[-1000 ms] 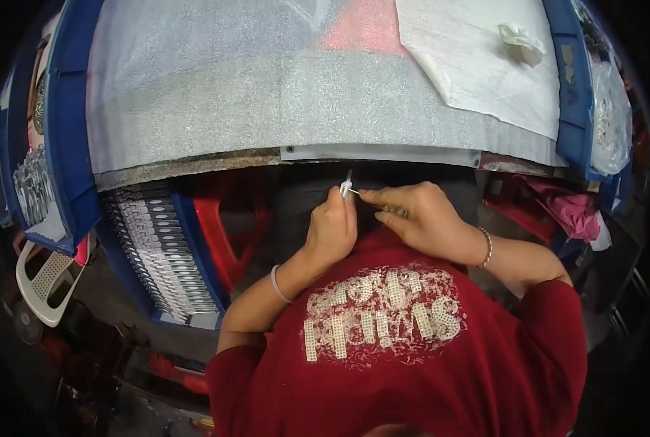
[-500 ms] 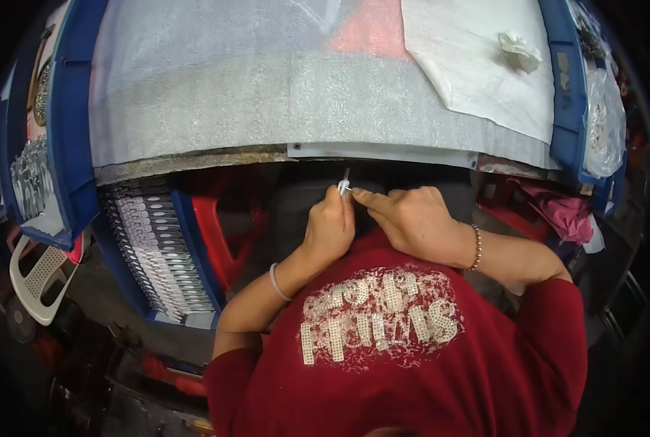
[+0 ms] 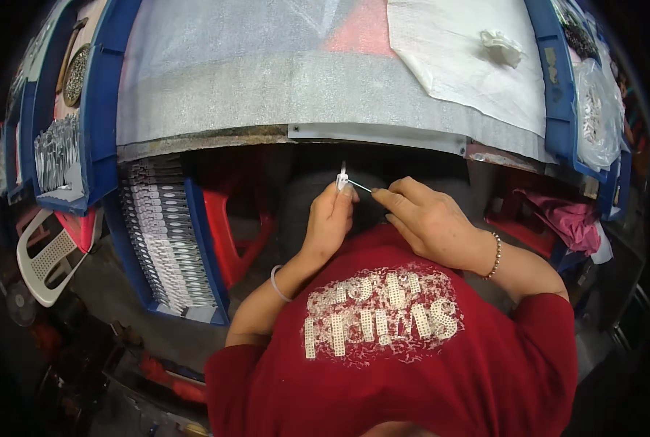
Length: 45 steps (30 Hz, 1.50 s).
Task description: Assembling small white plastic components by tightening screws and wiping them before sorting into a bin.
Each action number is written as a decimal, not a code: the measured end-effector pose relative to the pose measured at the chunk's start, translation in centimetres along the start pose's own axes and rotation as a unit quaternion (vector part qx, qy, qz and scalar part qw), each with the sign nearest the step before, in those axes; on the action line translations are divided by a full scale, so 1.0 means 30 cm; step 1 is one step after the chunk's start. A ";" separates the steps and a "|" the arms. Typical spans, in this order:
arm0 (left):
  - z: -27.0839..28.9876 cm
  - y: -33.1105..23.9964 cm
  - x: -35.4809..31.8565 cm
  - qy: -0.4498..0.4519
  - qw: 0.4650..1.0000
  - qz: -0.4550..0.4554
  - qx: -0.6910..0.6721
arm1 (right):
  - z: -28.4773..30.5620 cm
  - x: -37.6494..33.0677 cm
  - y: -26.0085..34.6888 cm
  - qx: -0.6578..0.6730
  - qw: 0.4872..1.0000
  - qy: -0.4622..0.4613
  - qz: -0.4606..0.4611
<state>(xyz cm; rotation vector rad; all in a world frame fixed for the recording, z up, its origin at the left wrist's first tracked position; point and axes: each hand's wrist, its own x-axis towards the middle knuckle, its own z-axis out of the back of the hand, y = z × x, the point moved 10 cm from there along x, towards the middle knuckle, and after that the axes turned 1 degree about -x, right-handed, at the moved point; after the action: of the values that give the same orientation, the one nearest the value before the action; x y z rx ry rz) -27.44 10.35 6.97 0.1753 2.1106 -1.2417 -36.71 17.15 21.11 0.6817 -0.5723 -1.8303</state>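
My left hand [image 3: 330, 222] is closed around a small white piece [image 3: 342, 180] with a narrow metal tip pointing away from me, just past the table's near edge. Most of the piece is hidden by the fingers, and its kind is not clear. My right hand [image 3: 428, 220] is closed on a thin metal rod [image 3: 360, 186]. Slanting leftward, the rod's far end meets the side of the white piece. Both hands are over my lap, close together but apart.
A padded grey-white table cover [image 3: 216, 102] lies ahead, with a white cloth [image 3: 470, 65] and crumpled tissue [image 3: 502, 48]. Blue bins [image 3: 103, 109] stand at both sides. Lower left, a blue crate [image 3: 210, 255] holds rows of small handled items. A red stool [image 3: 223, 240] is beside it.
My right hand has moved right and slightly toward me, away from the left hand. More of the thin rod shows between them. The left hand keeps its hold on the white piece.
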 end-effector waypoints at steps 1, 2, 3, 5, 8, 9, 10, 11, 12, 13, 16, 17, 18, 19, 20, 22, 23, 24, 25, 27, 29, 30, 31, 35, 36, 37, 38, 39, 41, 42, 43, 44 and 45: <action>-0.004 0.000 -0.001 0.001 1.000 0.017 -0.017 | -0.005 -0.001 -0.005 0.001 1.000 -0.001 -0.001; -0.008 0.003 -0.002 0.001 0.999 0.035 -0.034 | -0.013 0.000 -0.011 -0.002 1.000 -0.002 0.001; -0.008 0.002 -0.002 0.002 0.999 0.037 -0.032 | -0.022 0.000 -0.014 -0.004 1.000 -0.002 0.003; -0.012 0.006 -0.002 0.010 0.998 0.043 -0.046 | -0.037 -0.002 -0.027 -0.005 1.000 0.002 -0.003; -0.005 0.013 0.001 0.002 0.999 0.040 -0.026 | -0.033 0.006 -0.030 -0.005 1.000 0.000 0.001; -0.006 0.025 0.004 0.003 0.999 0.042 -0.027 | -0.026 0.009 -0.026 -0.005 1.000 -0.007 0.011; 0.008 0.009 0.010 -0.015 0.999 -0.007 0.051 | -0.028 0.015 -0.038 -0.005 1.000 -0.006 0.009; 0.015 -0.013 0.011 -0.032 0.990 -0.057 0.128 | -0.025 0.022 -0.065 0.052 0.998 -0.016 -0.011; 0.016 -0.004 0.014 -0.031 0.990 -0.055 0.128 | -0.023 0.027 -0.087 0.110 0.993 -0.026 -0.030; 0.010 -0.029 0.012 -0.032 0.979 -0.102 0.173 | -0.019 0.033 -0.084 0.111 0.993 -0.026 -0.032; -0.017 -0.082 0.007 -0.032 0.951 -0.182 0.246 | -0.049 0.041 -0.014 -0.145 0.989 0.014 0.022; -0.027 -0.106 0.003 -0.036 0.936 -0.218 0.274 | -0.064 0.045 -0.021 -0.145 0.989 0.014 0.018; -0.022 -0.106 0.005 -0.033 0.936 -0.217 0.275 | -0.073 0.050 -0.028 -0.138 0.990 0.012 0.010; -0.012 -0.108 0.007 -0.039 0.932 -0.223 0.282 | -0.084 0.055 -0.038 -0.131 0.991 0.008 0.003; -0.004 -0.108 0.005 -0.044 0.928 -0.229 0.290 | -0.072 0.062 -0.067 -0.043 0.998 -0.030 -0.026; -0.008 -0.105 0.004 -0.048 0.919 -0.241 0.309 | -0.093 0.057 -0.134 0.051 0.996 -0.047 -0.060; -0.012 -0.098 0.015 -0.039 0.928 -0.219 0.299 | -0.093 0.053 -0.179 0.148 0.982 -0.063 -0.096; -0.008 -0.100 0.024 -0.037 0.927 -0.223 0.299 | -0.068 0.081 -0.075 -0.017 1.000 -0.015 -0.005; -0.004 -0.091 0.027 -0.032 0.934 -0.214 0.285 | -0.073 0.092 -0.022 -0.112 0.993 0.042 0.008; 0.004 -0.075 0.015 -0.029 0.945 -0.196 0.259 | -0.116 0.096 0.045 -0.267 0.954 0.114 0.076; 0.007 -0.069 0.018 -0.023 0.946 -0.196 0.257 | -0.125 0.100 0.046 -0.271 0.952 0.116 0.084; 0.011 -0.078 0.028 -0.023 0.944 -0.204 0.257 | -0.123 0.111 0.050 -0.281 0.948 0.110 0.099; 0.010 -0.087 0.030 -0.034 0.942 -0.224 0.247 | -0.125 0.117 0.022 -0.247 0.960 0.113 0.066; 0.017 -0.102 0.035 -0.050 0.931 -0.227 0.283 | -0.116 0.130 -0.051 -0.141 0.982 0.119 -0.030; 0.020 -0.109 0.033 -0.059 0.927 -0.229 0.292 | -0.114 0.133 -0.084 -0.042 0.992 0.094 -0.070; 0.023 -0.117 0.029 -0.069 0.922 -0.232 0.301 | -0.108 0.132 -0.115 0.057 0.990 0.067 -0.107; 0.023 -0.121 0.022 -0.068 0.921 -0.237 0.302 | -0.124 0.117 -0.164 0.180 0.963 0.066 -0.188; 0.024 -0.111 0.020 -0.061 0.922 -0.233 0.304 | -0.139 0.116 -0.187 0.259 0.946 0.046 -0.192; 0.017 -0.096 0.011 -0.056 0.920 -0.235 0.307 | -0.152 0.078 -0.205 0.303 0.928 0.049 -0.210; 0.005 -0.103 0.015 -0.055 0.916 -0.268 0.295 | -0.117 0.082 -0.176 0.238 0.952 0.050 -0.188; -0.001 -0.118 0.005 -0.056 0.910 -0.298 0.284 | -0.095 0.080 -0.137 0.174 0.969 0.054 -0.165; 0.000 -0.124 0.003 -0.057 0.908 -0.304 0.284 | -0.072 0.074 -0.102 0.108 0.980 0.065 -0.155; 0.016 -0.074 0.020 -0.036 0.951 -0.207 0.227 | -0.062 0.055 -0.076 0.107 0.981 0.066 -0.151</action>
<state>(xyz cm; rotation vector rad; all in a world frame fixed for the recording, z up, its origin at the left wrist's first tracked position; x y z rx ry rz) -28.62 8.64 8.07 -0.1206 1.8210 -1.9440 -37.43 16.24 17.94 1.0747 -0.6085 -2.0009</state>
